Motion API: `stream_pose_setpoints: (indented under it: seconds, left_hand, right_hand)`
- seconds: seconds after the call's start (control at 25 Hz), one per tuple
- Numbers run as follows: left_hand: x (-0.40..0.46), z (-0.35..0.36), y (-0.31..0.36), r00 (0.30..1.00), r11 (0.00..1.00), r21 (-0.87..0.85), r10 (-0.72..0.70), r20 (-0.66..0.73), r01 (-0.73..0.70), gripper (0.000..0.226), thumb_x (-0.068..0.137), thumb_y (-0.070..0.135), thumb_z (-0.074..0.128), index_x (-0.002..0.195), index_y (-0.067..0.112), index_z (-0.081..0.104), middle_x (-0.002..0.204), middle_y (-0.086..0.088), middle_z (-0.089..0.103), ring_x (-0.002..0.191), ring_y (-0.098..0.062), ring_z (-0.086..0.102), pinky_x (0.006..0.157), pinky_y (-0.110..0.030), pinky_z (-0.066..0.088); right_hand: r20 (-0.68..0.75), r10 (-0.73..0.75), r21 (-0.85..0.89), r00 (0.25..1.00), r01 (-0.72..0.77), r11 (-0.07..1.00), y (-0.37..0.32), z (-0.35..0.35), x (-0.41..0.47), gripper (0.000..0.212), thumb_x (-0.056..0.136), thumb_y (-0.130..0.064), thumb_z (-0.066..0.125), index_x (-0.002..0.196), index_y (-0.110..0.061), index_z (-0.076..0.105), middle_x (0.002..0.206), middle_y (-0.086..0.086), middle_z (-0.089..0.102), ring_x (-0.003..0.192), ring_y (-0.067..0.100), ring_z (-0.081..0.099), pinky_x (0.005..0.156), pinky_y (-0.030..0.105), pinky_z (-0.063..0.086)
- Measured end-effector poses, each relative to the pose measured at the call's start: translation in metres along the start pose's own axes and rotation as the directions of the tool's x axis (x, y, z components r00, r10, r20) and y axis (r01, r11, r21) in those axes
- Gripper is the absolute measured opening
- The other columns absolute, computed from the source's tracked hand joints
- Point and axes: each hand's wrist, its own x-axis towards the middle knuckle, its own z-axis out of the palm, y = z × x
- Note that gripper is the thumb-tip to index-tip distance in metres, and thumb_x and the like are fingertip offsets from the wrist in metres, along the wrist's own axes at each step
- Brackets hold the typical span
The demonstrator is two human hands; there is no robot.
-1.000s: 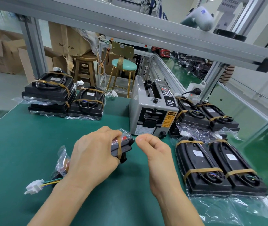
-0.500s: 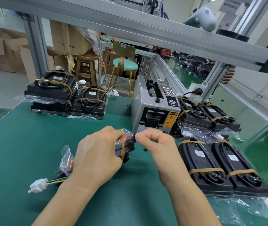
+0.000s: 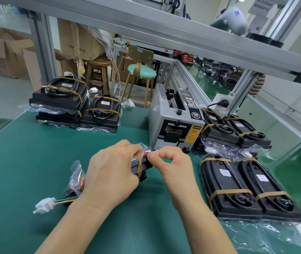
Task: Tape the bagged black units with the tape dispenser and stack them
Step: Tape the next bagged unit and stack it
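Left hand (image 3: 113, 173) has its fingers wrapped over the bagged black unit (image 3: 142, 166) on the tabletop (image 3: 27, 153); right hand (image 3: 171, 162) pinches tape at its end. Tape dispenser (image 3: 175, 125) sits just beyond. Slack bag could wrinkle under the tape, I'd guess.

Behind the tape dispenser (image 3: 175, 125), to its far left, a tall cardboard box (image 3: 80, 39) is showing "75" and "0 CM" in dark print, the middle characters blurred. On the dispenser's own front a yellow warning label (image 3: 193, 133) is carrying a triangle sign and small lines too fine to read. Its black top panel (image 3: 192, 106) is bearing white markings and a round logo I can't make out.
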Motion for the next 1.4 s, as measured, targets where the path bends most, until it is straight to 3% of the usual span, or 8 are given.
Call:
stream_pose_setpoints:
  seconds: [0.28,0.52,0.72,0.92,1.04,1.2,1.32,1.4]
  left_hand:
    - [0.001,-0.001,0.000,1.000,1.000,0.020,-0.001,0.000,0.001,0.038,0.065,0.028,0.073,0.101,0.034,0.063,0.093,0.010,0.060,0.080,-0.020,0.058,0.061,-0.027,0.036]
    - [0.001,-0.002,0.001,1.000,1.000,0.017,0.002,0.005,-0.002,0.036,0.065,0.029,0.072,0.099,0.035,0.063,0.089,0.010,0.059,0.078,-0.019,0.056,0.058,-0.027,0.032]
    - [0.001,-0.003,0.001,1.000,1.000,0.008,-0.006,0.016,0.006,0.034,0.066,0.030,0.072,0.099,0.035,0.064,0.091,0.009,0.060,0.080,-0.020,0.057,0.061,-0.028,0.040]
    - [0.000,-0.003,0.000,0.999,1.000,0.009,-0.025,0.042,0.024,0.036,0.063,0.027,0.072,0.097,0.034,0.061,0.091,0.011,0.059,0.080,-0.018,0.055,0.065,-0.028,0.043]
    - [0.000,-0.003,0.000,0.999,1.000,0.010,-0.014,0.029,0.014,0.037,0.061,0.026,0.073,0.095,0.034,0.061,0.090,0.010,0.060,0.079,-0.018,0.056,0.065,-0.030,0.045]
    - [0.002,-0.005,0.000,1.000,1.000,-0.009,-0.006,0.024,0.006,0.036,0.058,0.026,0.075,0.092,0.032,0.064,0.087,0.009,0.063,0.077,-0.021,0.059,0.064,-0.033,0.048]
    - [0.003,-0.007,0.002,1.000,0.999,-0.040,-0.006,0.026,0.007,0.038,0.055,0.023,0.077,0.090,0.032,0.066,0.086,0.008,0.064,0.078,-0.022,0.060,0.064,-0.034,0.049]
    - [0.004,-0.010,0.001,0.998,0.998,-0.066,-0.011,0.055,0.015,0.043,0.052,0.021,0.079,0.092,0.033,0.068,0.087,0.010,0.065,0.081,-0.022,0.061,0.068,-0.034,0.049]
  right_hand:
    - [-0.057,-0.068,-0.087,0.996,0.063,0.994,-0.002,0.004,-0.001,0.017,0.081,-0.022,0.072,0.065,-0.025,0.071,0.098,-0.003,0.061,0.104,0.007,0.052,0.104,0.045,0.035]
    - [-0.047,-0.030,-0.024,0.998,0.029,0.999,0.002,0.006,0.000,0.016,0.081,-0.021,0.070,0.065,-0.018,0.072,0.097,0.002,0.066,0.102,0.004,0.052,0.105,0.045,0.034]
    - [-0.101,-0.031,-0.107,0.994,0.020,0.994,0.002,0.011,-0.002,0.015,0.079,-0.029,0.073,0.065,-0.030,0.066,0.097,-0.015,0.055,0.100,-0.001,0.051,0.092,0.032,0.031]
    - [-0.144,0.240,0.343,0.960,-0.179,0.922,0.011,0.001,0.010,0.026,0.081,-0.010,0.071,0.090,-0.025,0.052,0.094,-0.003,0.050,0.077,0.006,0.048,0.069,0.020,0.038]
    - [-0.056,0.144,0.347,0.988,-0.116,0.931,0.015,0.010,0.008,0.023,0.082,-0.011,0.071,0.094,-0.024,0.056,0.095,-0.005,0.057,0.084,0.006,0.055,0.075,0.015,0.043]
    - [0.009,0.053,0.408,0.999,-0.052,0.912,0.021,0.022,0.003,0.021,0.085,-0.006,0.068,0.094,-0.024,0.060,0.088,-0.008,0.063,0.077,-0.002,0.058,0.069,0.009,0.044]
    - [0.040,-0.131,0.220,0.991,0.119,0.968,0.027,0.016,0.002,0.032,0.074,-0.021,0.075,0.099,-0.031,0.058,0.087,-0.017,0.061,0.083,-0.004,0.056,0.077,0.008,0.041]
    - [0.079,-0.146,0.147,0.986,0.133,0.980,0.029,0.002,0.009,0.043,0.071,-0.023,0.079,0.105,-0.033,0.055,0.094,-0.015,0.059,0.089,-0.002,0.055,0.081,0.010,0.039]
